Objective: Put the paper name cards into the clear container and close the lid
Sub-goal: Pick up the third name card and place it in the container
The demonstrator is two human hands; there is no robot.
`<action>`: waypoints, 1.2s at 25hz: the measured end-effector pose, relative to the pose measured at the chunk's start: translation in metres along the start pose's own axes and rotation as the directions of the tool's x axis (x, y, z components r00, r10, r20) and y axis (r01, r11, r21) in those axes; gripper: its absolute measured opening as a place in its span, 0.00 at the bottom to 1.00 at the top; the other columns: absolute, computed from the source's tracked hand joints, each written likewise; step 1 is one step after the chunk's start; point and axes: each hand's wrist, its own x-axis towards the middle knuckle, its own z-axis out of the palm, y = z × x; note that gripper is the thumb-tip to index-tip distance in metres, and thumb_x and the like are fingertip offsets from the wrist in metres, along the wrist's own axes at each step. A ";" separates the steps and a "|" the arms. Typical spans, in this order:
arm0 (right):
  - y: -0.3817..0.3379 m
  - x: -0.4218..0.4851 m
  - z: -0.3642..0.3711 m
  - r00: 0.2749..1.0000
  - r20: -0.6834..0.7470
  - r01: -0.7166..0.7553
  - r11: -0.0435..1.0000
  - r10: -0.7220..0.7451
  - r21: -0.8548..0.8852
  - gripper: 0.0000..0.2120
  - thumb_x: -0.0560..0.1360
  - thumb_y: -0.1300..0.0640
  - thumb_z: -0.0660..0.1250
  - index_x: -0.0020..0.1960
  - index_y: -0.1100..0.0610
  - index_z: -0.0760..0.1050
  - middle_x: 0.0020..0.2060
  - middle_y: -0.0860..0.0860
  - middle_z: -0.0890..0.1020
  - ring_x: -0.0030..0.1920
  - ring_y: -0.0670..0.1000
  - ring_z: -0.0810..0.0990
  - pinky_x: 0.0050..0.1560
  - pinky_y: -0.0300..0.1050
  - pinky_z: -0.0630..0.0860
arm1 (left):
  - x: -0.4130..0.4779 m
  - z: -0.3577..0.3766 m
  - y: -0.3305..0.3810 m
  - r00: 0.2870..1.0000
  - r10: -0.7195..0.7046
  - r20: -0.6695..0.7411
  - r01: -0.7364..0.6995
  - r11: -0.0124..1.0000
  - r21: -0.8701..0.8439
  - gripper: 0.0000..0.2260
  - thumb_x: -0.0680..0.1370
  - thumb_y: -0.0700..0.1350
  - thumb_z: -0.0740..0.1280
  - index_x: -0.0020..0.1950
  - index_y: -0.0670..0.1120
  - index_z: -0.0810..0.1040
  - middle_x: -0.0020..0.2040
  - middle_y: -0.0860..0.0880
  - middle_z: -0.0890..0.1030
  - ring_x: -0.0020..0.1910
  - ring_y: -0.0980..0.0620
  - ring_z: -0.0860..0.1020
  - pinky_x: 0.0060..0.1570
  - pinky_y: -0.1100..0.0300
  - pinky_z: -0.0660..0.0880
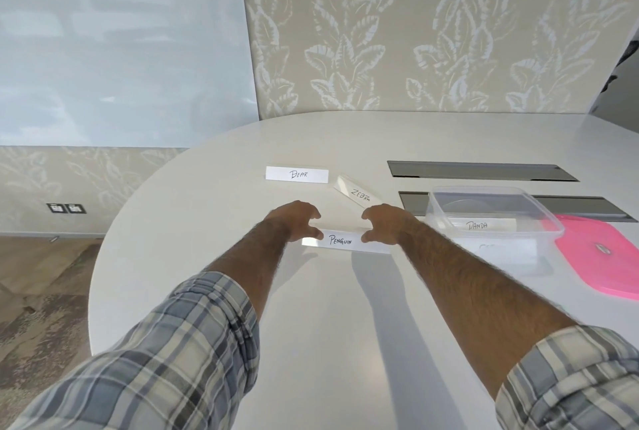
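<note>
A white folded name card reading PENGUIN (345, 242) stands on the white table. My left hand (294, 222) pinches its left end and my right hand (387, 224) pinches its right end. Behind them stands a card reading BEAR (297, 174), and a card reading ZEBRA (358, 195) sits at an angle. To the right is the clear container (539, 210), open, with a card reading PANDA (479, 225) inside. Another white card (498, 249) lies just in front of the container. The pink lid (601, 253) lies flat at the far right.
Two dark cable slots (480, 171) are set into the table (311, 308) behind the container. The table's rounded edge curves away on the left, with floor below. A leaf-patterned wall stands behind the table.
</note>
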 end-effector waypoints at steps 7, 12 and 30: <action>-0.005 -0.001 0.016 0.999 0.021 -0.037 0.999 0.037 -0.007 0.28 0.73 0.47 0.70 0.70 0.55 0.70 0.66 0.52 0.75 0.66 0.54 0.74 0.63 0.52 0.73 | 0.007 0.011 0.000 0.998 0.058 0.018 -0.058 0.998 0.016 0.26 0.74 0.58 0.71 0.70 0.54 0.73 0.69 0.55 0.74 0.67 0.52 0.73 0.63 0.52 0.71; -0.007 -0.006 0.021 0.999 0.001 -0.050 0.999 0.050 0.010 0.26 0.73 0.49 0.71 0.68 0.55 0.71 0.63 0.52 0.77 0.63 0.55 0.76 0.60 0.51 0.74 | 0.010 0.013 0.003 0.997 0.072 0.022 -0.072 0.997 0.015 0.24 0.74 0.56 0.72 0.68 0.53 0.75 0.65 0.55 0.78 0.64 0.52 0.75 0.56 0.55 0.71; -0.001 -0.027 0.010 0.998 -0.056 -0.027 1.000 0.027 0.005 0.22 0.71 0.51 0.72 0.64 0.53 0.75 0.60 0.51 0.79 0.60 0.54 0.77 0.54 0.47 0.73 | -0.015 0.004 0.026 0.997 0.057 -0.060 -0.056 0.998 0.023 0.16 0.71 0.52 0.74 0.59 0.55 0.80 0.56 0.54 0.81 0.54 0.48 0.78 0.46 0.57 0.70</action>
